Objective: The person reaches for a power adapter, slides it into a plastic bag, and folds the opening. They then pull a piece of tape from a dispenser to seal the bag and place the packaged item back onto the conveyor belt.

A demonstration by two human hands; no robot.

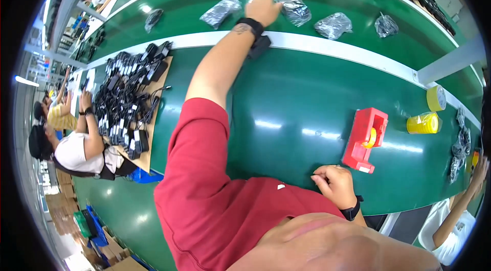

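While your left arm stretches to the upper middle of the frame, note the pile of black adapters [128,97] on a board at left. Your left hand [263,9] lies on the belt, fingers spread and flat, touching a bagged part [293,8] just to its right; the bag's long axis runs down-right. More bags [333,25] lie apart on either side. Your right hand [335,185], loosely curled and empty, rests at lower right near the red tape dispenser [364,139]; open table [286,112] lies between.
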